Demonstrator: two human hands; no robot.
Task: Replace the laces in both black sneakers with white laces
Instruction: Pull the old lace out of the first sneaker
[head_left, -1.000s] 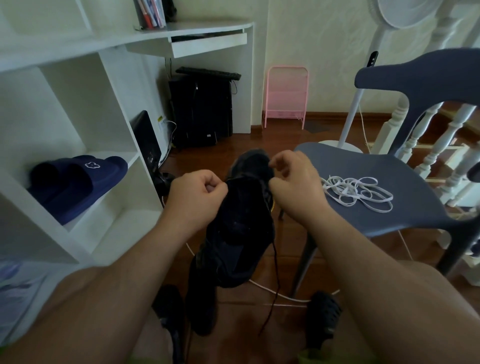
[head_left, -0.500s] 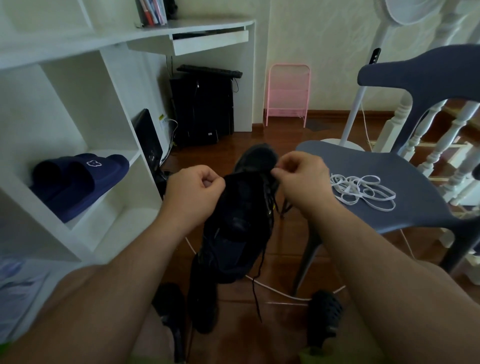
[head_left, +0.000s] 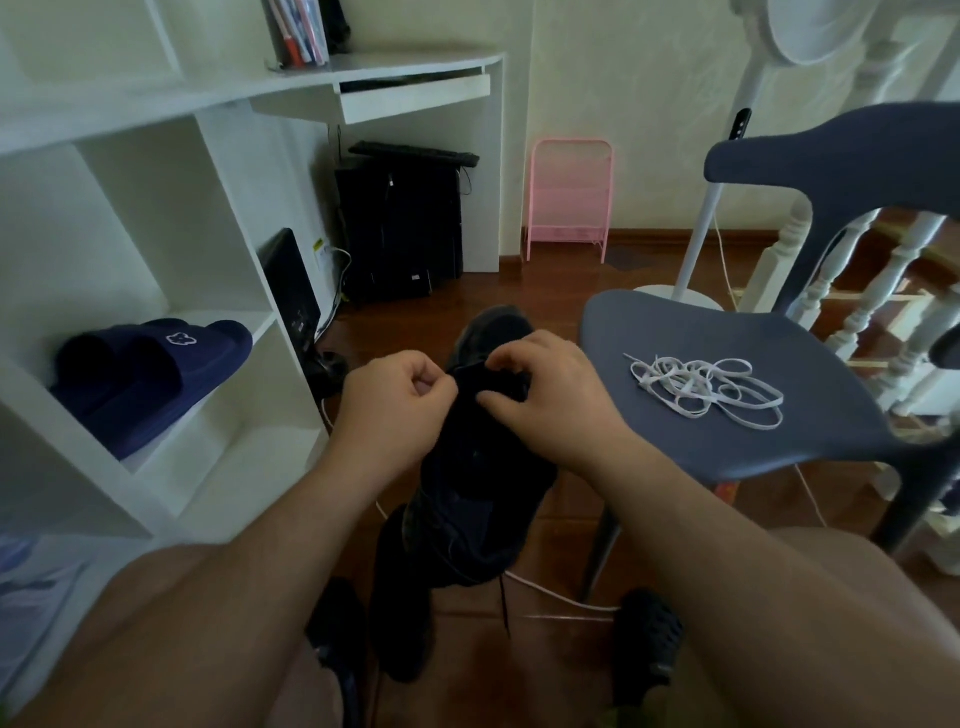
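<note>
Head view: at centre frame both hands work a black sneaker (head_left: 483, 467). The left hand (head_left: 389, 410) pinches its edge with curled fingers; the right hand (head_left: 550, 400) pinches near the eyelets. A black lace (head_left: 503, 605) dangles below. White laces (head_left: 706, 387) lie unused on the blue chair (head_left: 779, 441) at right, so relacing seems not yet begun.
</note>
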